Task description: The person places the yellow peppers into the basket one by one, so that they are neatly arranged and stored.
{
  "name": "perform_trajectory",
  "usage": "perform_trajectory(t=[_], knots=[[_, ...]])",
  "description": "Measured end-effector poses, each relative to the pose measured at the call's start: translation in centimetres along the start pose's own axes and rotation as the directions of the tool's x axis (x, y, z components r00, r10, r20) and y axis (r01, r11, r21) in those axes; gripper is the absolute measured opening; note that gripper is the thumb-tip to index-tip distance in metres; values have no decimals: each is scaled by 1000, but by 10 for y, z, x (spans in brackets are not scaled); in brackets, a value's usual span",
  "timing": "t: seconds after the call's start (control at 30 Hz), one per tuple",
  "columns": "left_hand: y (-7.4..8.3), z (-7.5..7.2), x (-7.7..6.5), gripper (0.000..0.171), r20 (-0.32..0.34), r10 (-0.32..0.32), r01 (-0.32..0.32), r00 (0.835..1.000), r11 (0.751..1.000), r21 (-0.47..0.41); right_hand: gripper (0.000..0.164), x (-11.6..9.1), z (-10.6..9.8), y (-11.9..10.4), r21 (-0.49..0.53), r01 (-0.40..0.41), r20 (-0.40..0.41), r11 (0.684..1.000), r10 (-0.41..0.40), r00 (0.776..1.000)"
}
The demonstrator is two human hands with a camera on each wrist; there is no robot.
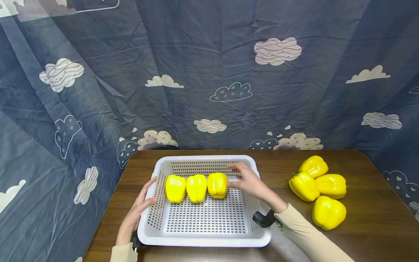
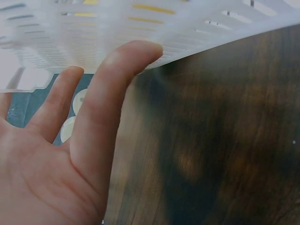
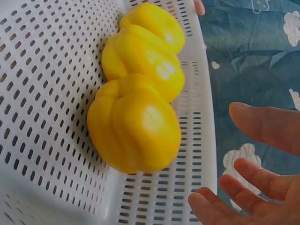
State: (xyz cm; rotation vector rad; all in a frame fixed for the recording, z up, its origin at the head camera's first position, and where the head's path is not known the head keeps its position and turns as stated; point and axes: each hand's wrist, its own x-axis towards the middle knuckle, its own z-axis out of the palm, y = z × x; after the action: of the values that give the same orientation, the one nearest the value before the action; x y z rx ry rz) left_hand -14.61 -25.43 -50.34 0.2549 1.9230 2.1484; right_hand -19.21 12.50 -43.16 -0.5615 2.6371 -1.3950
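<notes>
Three yellow bell peppers stand side by side in a white perforated plastic basket (image 1: pixel 204 241): the left pepper (image 1: pixel 175 189), the middle pepper (image 1: pixel 196 188) and the right pepper (image 1: pixel 217 185). My right hand (image 1: pixel 249 181) is over the basket's right part, thumb and fingers spread, just beside the right pepper. In the right wrist view a gap shows between those fingers (image 3: pixel 253 176) and the nearest pepper (image 3: pixel 136 126). My left hand (image 1: pixel 136 210) rests against the basket's left side with its fingers extended. The left wrist view shows the thumb (image 2: pixel 105 98) touching the perforated wall (image 2: pixel 187 28) from outside.
Several more yellow bell peppers (image 1: pixel 330 186) lie grouped on the brown wooden table (image 1: pixel 370 211), right of the basket. A dark blue curtain with cloud prints (image 1: pixel 196 109) hangs behind the table. A black strap device (image 1: pixel 263 219) is on my right wrist.
</notes>
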Motion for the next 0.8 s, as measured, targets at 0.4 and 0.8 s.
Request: perform_trajectory(t=[0.4,0.8], knots=[[-1,0,-1,66,4,0,0,1000,1000,-10,53,-14,-13,0,27,12,-15,1000,-11,1000],[-1,0,0,66,11,13,-13,1000,1000,-8,52,-36,-38,7,5,57,-108,998,-56,993]])
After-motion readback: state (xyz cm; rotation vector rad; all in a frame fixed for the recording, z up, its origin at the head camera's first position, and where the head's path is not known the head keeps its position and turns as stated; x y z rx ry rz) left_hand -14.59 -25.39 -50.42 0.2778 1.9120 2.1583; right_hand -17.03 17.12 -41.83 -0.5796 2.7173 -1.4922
